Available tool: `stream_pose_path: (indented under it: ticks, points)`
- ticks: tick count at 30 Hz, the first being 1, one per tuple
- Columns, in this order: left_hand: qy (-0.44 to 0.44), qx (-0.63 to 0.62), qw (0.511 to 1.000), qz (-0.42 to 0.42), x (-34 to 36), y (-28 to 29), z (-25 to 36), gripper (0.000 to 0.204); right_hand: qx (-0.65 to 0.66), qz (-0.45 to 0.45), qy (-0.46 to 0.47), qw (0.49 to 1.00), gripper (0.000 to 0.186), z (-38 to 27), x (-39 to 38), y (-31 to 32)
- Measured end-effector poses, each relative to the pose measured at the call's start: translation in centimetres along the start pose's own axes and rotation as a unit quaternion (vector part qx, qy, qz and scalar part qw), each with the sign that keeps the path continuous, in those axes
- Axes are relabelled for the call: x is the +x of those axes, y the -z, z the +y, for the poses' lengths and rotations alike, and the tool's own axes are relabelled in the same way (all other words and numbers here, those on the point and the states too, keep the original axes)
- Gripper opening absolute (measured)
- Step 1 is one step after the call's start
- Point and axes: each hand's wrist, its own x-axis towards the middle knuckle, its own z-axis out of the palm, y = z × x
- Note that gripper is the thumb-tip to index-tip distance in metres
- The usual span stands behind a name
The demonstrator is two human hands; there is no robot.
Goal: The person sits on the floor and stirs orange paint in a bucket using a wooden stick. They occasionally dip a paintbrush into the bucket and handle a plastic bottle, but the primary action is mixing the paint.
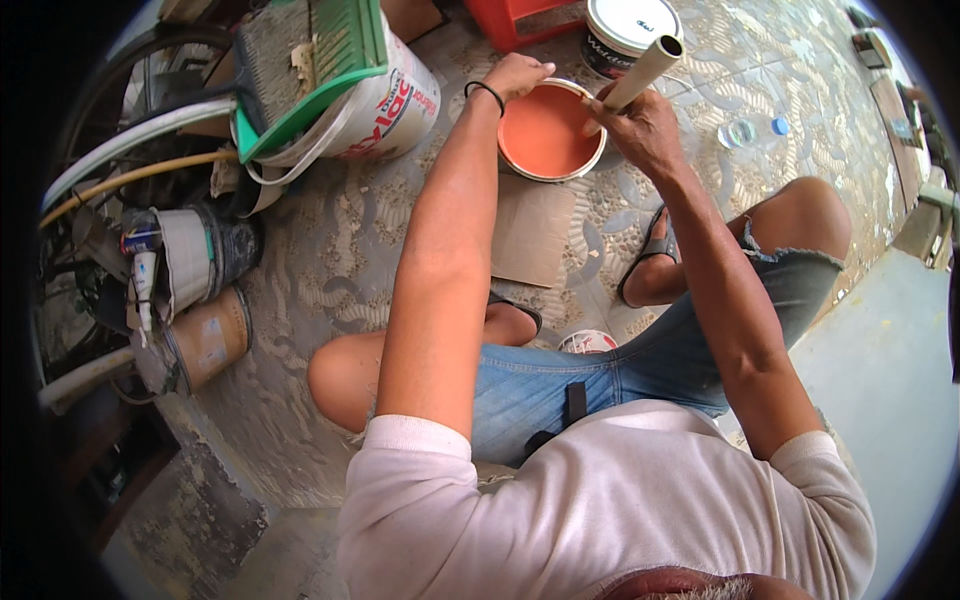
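My left hand (516, 78) grips the top rim of an open round bucket (550, 175), its fingers curled at the edge. Orange paint (545, 135) lies inside. My right hand (639, 127) is closed round a long pale tube (648, 72) at the bucket's right edge, angled up to the right; whether its lower end touches the paint is hidden. A piece of brown cardboard (525, 240) lies on the patterned floor below the bucket, between my feet. Just behind stands a lidded white-and-black pail (620, 30).
A large bucket (390, 100) topped by a green roller tray (365, 55) stands left, among hoses, smaller buckets (210, 340) and clutter. A red plastic object (505, 20) is behind. A clear bottle (750, 133) lies right. Another small container (588, 342) sits near my legs.
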Motion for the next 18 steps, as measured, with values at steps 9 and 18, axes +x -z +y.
stream_pose_path:
  ticks: [9, 18]
  points:
    - [-0.099, 0.09, 0.988, 0.073, -4.7, -0.9, 5.1, 0.024, -0.144, 0.04, 0.022, 0.989, 0.037, 1.0, 2.9, 1.0]
    - [-0.276, 0.243, 0.93, 0.023, -6.6, -1.6, 7.8, 0.031, -0.057, -0.038, 0.014, 0.998, 0.039, 1.7, 3.0, -1.2]
